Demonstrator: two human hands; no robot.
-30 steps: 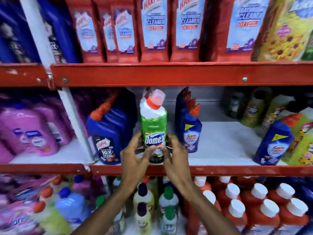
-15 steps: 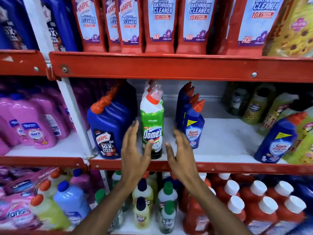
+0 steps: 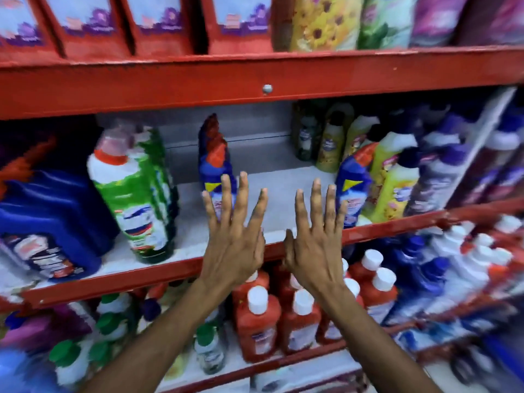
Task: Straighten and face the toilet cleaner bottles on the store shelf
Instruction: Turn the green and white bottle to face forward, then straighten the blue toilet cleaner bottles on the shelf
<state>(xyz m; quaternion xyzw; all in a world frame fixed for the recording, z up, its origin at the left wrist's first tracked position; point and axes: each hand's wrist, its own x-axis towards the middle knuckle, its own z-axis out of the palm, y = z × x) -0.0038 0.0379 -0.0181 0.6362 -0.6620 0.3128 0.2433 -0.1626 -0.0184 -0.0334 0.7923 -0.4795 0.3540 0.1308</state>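
The view is blurred. On the middle shelf [image 3: 283,199] a green and white Domex bottle [image 3: 136,199] with an orange collar stands at the left, next to a large dark blue Harpic bottle [image 3: 48,222]. A row of small blue bottles [image 3: 217,168] with orange caps stands behind my left hand [image 3: 234,239], whose fingertips overlap the front one. Another blue bottle [image 3: 350,191] stands just right of my right hand [image 3: 314,242]. Both hands are flat with fingers spread, holding nothing, in front of the bare stretch of shelf between the blue bottles.
A red beam [image 3: 255,83] runs above, with red cartons [image 3: 158,26] and floral packs [image 3: 326,21] on top. Yellow bottles [image 3: 394,177] and purple-capped bottles [image 3: 442,171] fill the right. Below stand red bottles with white caps [image 3: 258,321] and green-capped bottles [image 3: 71,364].
My hands let go of the Domex bottle and opened. The view and both hands have since swung right, so the hands now sit between the blue bottles.
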